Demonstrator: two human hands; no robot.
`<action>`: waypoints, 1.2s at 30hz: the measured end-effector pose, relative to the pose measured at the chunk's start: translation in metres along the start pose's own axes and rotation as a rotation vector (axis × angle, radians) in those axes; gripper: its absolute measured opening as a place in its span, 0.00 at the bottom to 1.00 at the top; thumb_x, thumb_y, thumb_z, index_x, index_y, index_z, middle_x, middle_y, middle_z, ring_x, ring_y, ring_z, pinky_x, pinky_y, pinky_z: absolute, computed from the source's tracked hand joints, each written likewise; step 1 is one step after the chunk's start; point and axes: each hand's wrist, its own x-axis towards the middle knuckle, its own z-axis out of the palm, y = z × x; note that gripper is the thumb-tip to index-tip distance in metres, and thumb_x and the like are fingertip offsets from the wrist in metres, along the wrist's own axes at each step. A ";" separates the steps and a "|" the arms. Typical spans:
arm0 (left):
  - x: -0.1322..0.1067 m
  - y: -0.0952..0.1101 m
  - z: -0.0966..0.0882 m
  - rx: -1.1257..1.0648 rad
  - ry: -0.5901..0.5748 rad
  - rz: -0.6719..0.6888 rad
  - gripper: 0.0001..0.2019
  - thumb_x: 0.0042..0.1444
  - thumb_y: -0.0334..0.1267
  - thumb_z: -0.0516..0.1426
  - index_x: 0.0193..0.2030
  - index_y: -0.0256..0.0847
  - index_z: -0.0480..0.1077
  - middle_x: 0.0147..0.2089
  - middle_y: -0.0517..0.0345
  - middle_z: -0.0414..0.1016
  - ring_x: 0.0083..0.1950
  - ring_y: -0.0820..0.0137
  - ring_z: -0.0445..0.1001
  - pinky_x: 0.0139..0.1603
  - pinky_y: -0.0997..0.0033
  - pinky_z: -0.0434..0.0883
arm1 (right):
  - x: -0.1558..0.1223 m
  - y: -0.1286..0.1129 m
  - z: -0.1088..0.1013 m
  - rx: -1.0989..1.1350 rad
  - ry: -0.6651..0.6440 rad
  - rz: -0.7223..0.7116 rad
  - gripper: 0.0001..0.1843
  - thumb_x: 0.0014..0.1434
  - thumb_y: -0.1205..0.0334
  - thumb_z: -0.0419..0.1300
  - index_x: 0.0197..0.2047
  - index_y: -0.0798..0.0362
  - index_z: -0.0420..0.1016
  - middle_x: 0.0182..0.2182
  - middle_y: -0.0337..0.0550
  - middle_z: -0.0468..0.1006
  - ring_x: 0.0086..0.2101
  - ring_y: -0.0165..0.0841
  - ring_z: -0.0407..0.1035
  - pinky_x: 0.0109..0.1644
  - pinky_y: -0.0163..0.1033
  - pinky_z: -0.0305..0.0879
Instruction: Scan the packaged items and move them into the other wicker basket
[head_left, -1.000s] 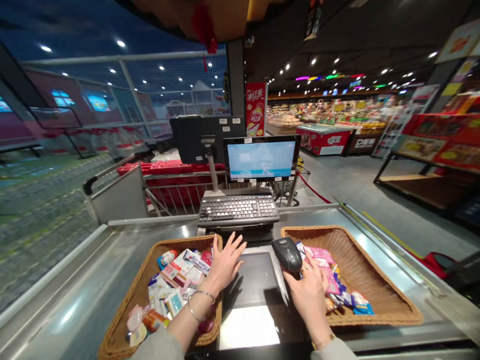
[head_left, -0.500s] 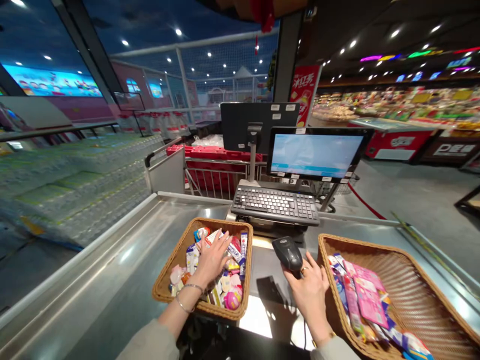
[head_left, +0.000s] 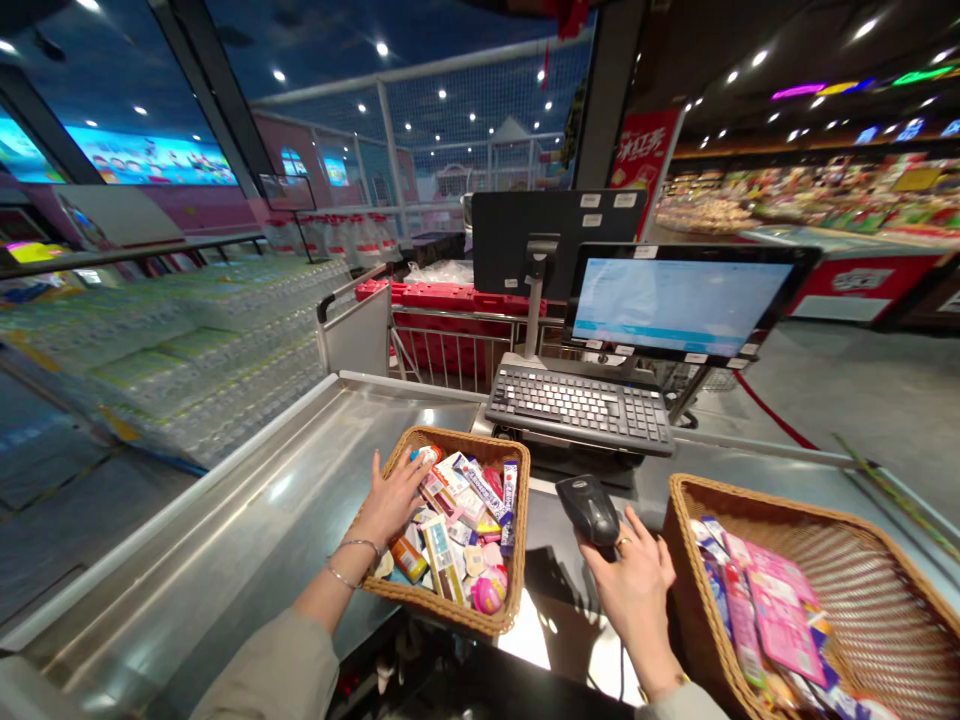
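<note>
My left hand [head_left: 394, 500] reaches over the left rim of a wicker basket [head_left: 517, 590]. Its fingers are spread, and the fingertips rest at a small blue, white and red packet [head_left: 429, 455]. Packaged snacks fill this basket, among them a white-and-brown bar [head_left: 442, 560], an orange packet [head_left: 409, 560] and a round pink piece [head_left: 489, 590]. A black barcode scanner [head_left: 589, 508] is in my right hand [head_left: 637, 580], which closes around its handle between the two baskets. To the right, a second wicker basket [head_left: 862, 600] holds a flat pink pack [head_left: 784, 610] and other wrapped snacks.
A keyboard [head_left: 581, 405] and a lit monitor [head_left: 682, 305] stand behind the scanner on the metal counter [head_left: 300, 480]. Behind them are a second screen seen from its back [head_left: 555, 245] and a shopping cart [head_left: 442, 350]. Stacked bottle packs [head_left: 187, 350] line the left.
My left hand has moved left, from above the basket's middle to its left rim, uncovering more snacks. My right hand still holds the scanner. The whole view has shifted slightly.
</note>
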 end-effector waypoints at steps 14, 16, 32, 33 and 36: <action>0.030 -0.021 0.013 -0.071 -0.151 0.117 0.29 0.53 0.37 0.64 0.62 0.53 0.67 0.62 0.50 0.75 0.64 0.54 0.71 0.71 0.29 0.32 | -0.003 0.005 0.003 -0.053 0.066 0.019 0.24 0.54 0.38 0.54 0.32 0.48 0.81 0.43 0.51 0.84 0.57 0.51 0.67 0.66 0.62 0.43; 0.033 -0.023 0.015 -0.075 -0.159 0.123 0.27 0.54 0.41 0.64 0.62 0.52 0.67 0.59 0.50 0.78 0.60 0.55 0.72 0.72 0.31 0.36 | -0.004 0.005 0.002 -0.057 0.075 0.045 0.25 0.54 0.37 0.54 0.32 0.49 0.81 0.44 0.52 0.83 0.57 0.51 0.67 0.66 0.62 0.43; 0.025 -0.023 0.016 0.003 -0.121 0.053 0.23 0.54 0.51 0.65 0.54 0.47 0.72 0.48 0.49 0.80 0.54 0.54 0.72 0.71 0.33 0.40 | -0.001 0.000 0.002 -0.047 0.083 0.069 0.27 0.52 0.35 0.54 0.32 0.49 0.81 0.44 0.54 0.82 0.57 0.52 0.67 0.66 0.63 0.44; 0.024 -0.023 0.016 0.010 -0.116 0.057 0.21 0.54 0.51 0.65 0.53 0.47 0.73 0.48 0.49 0.80 0.54 0.54 0.72 0.71 0.33 0.40 | -0.001 0.000 0.002 -0.048 0.083 0.064 0.27 0.52 0.35 0.54 0.32 0.49 0.81 0.44 0.54 0.82 0.57 0.52 0.67 0.66 0.63 0.44; 0.022 -0.023 0.017 0.023 -0.102 0.082 0.19 0.56 0.52 0.62 0.52 0.48 0.74 0.46 0.50 0.80 0.52 0.55 0.72 0.72 0.33 0.39 | -0.002 -0.001 0.002 -0.053 0.076 0.039 0.26 0.53 0.36 0.54 0.33 0.49 0.81 0.44 0.53 0.83 0.57 0.52 0.67 0.66 0.63 0.43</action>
